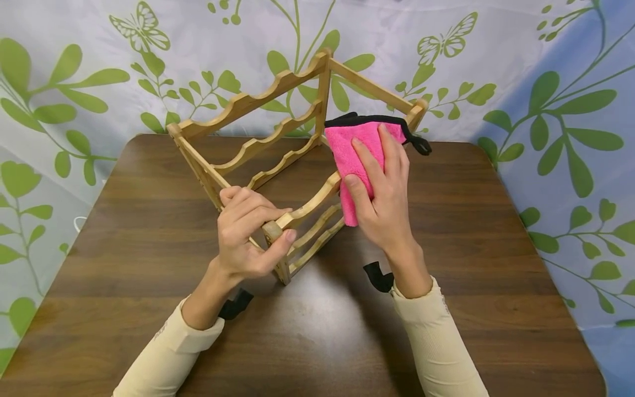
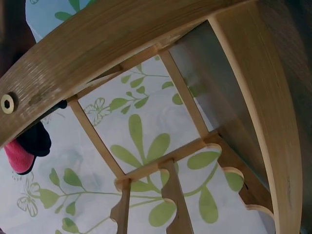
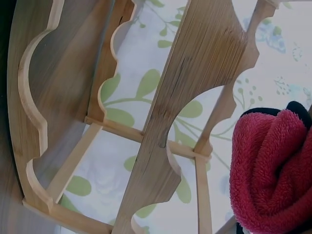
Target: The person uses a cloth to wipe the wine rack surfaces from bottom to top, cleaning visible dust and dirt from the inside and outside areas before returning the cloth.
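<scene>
A wooden wine rack point(image 1: 258, 102) with scalloped rails stands tilted on the table. At its near corner, my left hand point(image 1: 248, 234) grips the frame, fingers over the top and thumb on the front side. My right hand point(image 1: 387, 193) holds a pink cloth point(image 1: 342, 146) with black trim over the upper rail at the right. Folded thickly, the cloth point(image 3: 263, 170) shows at the right edge of the right wrist view, beside the scalloped rails point(image 3: 170, 107). In the left wrist view, a curved side piece point(image 2: 141, 34) with a bolt fills the top; neither hand's fingers show there.
The dark wooden table point(image 1: 471, 248) extends around the rack. Behind it hangs a white curtain point(image 1: 198, 33) printed with green leaves and butterflies. Black straps point(image 1: 379, 275) sit by both wrists, below the cream sleeves point(image 1: 431, 325).
</scene>
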The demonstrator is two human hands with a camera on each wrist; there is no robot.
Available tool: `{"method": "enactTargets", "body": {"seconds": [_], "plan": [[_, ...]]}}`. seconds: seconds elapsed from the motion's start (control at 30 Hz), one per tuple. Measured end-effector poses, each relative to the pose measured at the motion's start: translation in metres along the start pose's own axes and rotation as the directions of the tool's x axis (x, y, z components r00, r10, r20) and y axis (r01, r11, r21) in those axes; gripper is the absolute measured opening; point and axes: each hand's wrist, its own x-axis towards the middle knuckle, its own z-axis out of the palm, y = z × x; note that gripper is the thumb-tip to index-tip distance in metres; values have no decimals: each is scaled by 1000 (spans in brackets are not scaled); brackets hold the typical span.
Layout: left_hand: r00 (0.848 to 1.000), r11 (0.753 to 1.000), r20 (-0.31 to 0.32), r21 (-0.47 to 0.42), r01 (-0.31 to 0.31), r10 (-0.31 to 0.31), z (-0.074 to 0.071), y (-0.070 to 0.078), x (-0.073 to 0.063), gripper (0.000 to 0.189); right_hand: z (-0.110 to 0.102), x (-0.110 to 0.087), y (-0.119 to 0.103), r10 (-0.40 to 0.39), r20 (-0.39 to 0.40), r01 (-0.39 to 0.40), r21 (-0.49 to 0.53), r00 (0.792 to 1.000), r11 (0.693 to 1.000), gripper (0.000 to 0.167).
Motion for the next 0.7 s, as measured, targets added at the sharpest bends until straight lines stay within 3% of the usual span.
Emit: {"method": "enactTargets", "body": {"seconds": [0.27,0.7], "plan": [[1000,999,0,-49,10,-10,-5,-8,1,34,0,-2,-1,26,-26,-27,-28,999,999,48],[998,993,-57,-117,27,-34,-10,-16,5,31,3,-3,-5,29,-85,-33,-46,996,998,39]]}}
